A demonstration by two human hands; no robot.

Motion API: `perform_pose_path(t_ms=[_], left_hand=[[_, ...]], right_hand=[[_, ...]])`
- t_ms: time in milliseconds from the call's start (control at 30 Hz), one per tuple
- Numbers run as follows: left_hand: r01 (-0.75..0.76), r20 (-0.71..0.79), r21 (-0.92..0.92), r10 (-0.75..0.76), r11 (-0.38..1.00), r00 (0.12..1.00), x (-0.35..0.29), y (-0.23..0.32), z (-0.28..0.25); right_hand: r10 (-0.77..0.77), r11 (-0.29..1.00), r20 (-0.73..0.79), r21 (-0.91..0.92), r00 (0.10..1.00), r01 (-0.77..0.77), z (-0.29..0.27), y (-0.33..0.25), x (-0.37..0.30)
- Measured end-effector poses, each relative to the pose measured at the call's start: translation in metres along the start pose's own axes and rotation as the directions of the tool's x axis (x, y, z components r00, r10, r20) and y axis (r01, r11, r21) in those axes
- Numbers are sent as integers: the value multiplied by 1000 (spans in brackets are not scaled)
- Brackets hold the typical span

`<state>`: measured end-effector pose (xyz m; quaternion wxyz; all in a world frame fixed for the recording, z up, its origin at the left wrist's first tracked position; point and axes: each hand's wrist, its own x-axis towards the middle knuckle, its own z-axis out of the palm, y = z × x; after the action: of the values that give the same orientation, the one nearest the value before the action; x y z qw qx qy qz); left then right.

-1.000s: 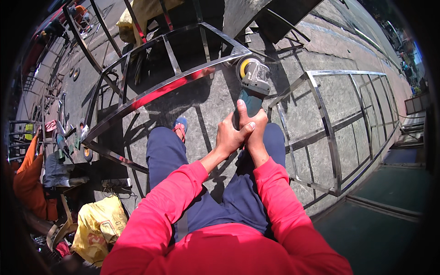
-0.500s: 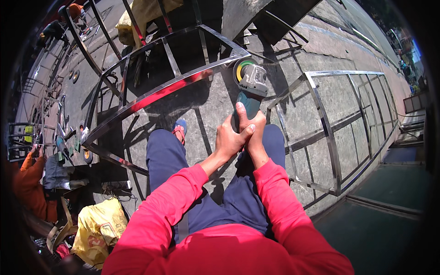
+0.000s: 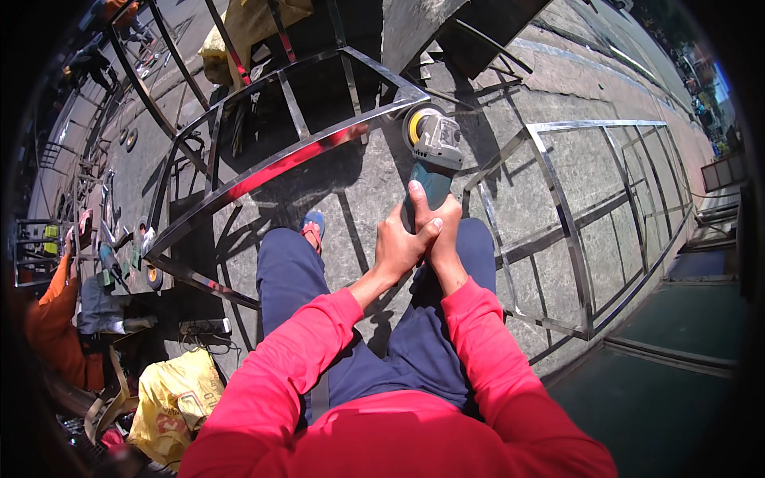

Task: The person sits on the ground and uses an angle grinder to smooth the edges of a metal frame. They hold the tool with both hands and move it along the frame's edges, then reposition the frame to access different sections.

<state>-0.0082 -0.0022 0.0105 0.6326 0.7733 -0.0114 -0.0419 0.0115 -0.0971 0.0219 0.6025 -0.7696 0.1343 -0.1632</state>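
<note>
Red-sleeved arms extended, left hand [image 3: 401,245] and right hand [image 3: 441,231] clasp grinder [image 3: 430,155].

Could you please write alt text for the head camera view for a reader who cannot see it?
Both hands, the left hand and right hand, grip an angle grinder whose disc end meets a shiny curved metal frame on stone paving. A second metal frame lies to the right; the person wears red sleeves and blue trousers.
</note>
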Motion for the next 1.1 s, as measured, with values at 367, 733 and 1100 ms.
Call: perform_pose_path(t_ms=[367, 733, 1100], left_hand=[[5, 8, 18, -5, 1000, 1000, 1, -3, 5], [-19, 24, -41, 20, 999, 1000, 4, -3, 7], [-30, 57, -93, 35, 995, 998, 11, -7, 1]], right_hand=[[44, 999, 6, -7, 999, -44, -3, -4, -1], [22, 989, -62, -144, 998, -31, -2, 0, 4], [-46, 997, -67, -64, 997, 42, 1, -5, 3]])
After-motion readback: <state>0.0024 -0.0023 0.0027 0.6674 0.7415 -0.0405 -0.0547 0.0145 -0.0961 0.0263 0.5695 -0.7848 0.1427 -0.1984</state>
